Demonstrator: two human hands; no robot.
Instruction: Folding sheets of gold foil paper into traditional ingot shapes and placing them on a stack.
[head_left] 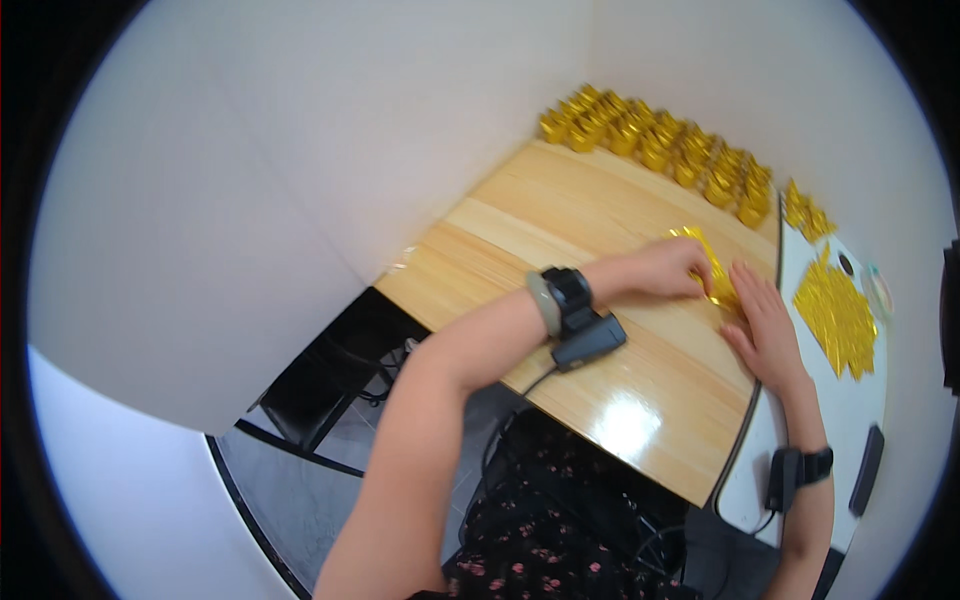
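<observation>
A sheet of shiny gold foil paper [722, 284] lies on the wooden table between my hands, partly folded or creased. My left hand [672, 268] is curled over its left side, with the fingers closed on the paper. At the paper's right edge, my right hand [766, 335] rests flat with the fingers stretched out and the thumb apart. The left hand hides part of the sheet, so its full shape cannot be made out.
Rows of folded gold paper ingots [655, 150] line the table's [540, 210] far edge. On the white table [858, 420] at right lie a fanned pile of gold sheets [838, 312], more folded pieces [806, 214], a tape roll [878, 292] and a dark bar [867, 470]. White walls enclose the corner.
</observation>
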